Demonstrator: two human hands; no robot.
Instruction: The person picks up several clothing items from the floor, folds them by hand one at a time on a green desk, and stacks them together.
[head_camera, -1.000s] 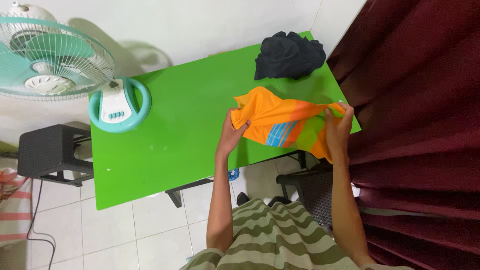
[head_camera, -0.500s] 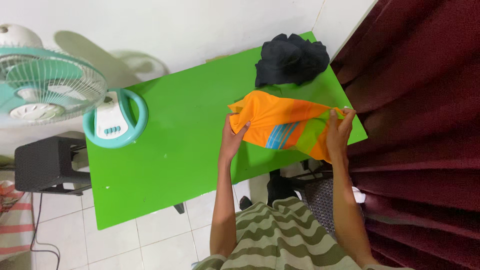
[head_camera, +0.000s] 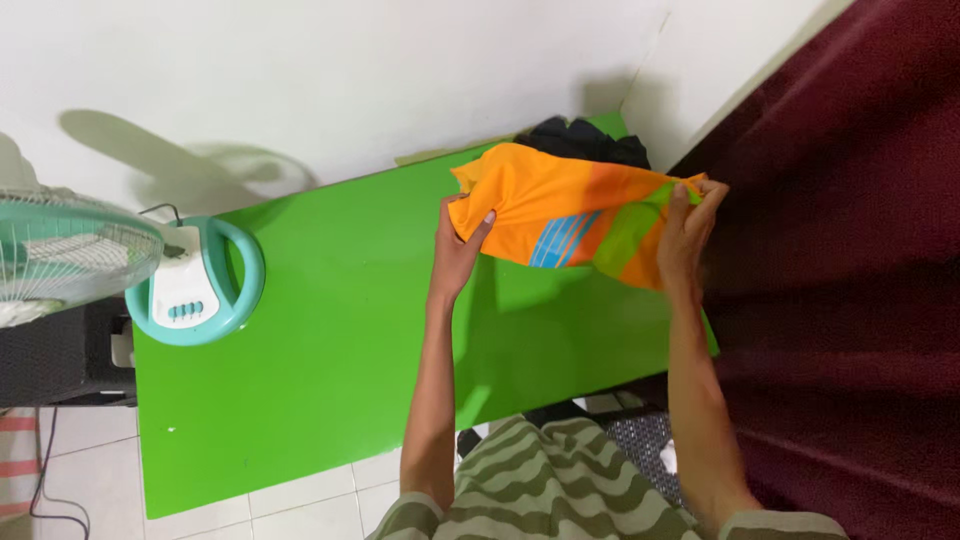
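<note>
An orange garment with blue stripes and a green patch hangs stretched between my two hands above the bright green table. My left hand pinches its left edge, thumb on top. Its right end is gripped by my right hand, close to the dark red curtain. Behind the garment a crumpled black cloth lies on the table's far corner, mostly hidden.
A teal and white table fan stands on the table's left end, its grille reaching past the edge. A dark red curtain fills the right side. White wall behind, tiled floor below, a black stool at the left.
Both hands have lifted the orange garment up and away from me, so it now covers most of the black cloth. The view has shifted, and the fan sits lower and further left.
</note>
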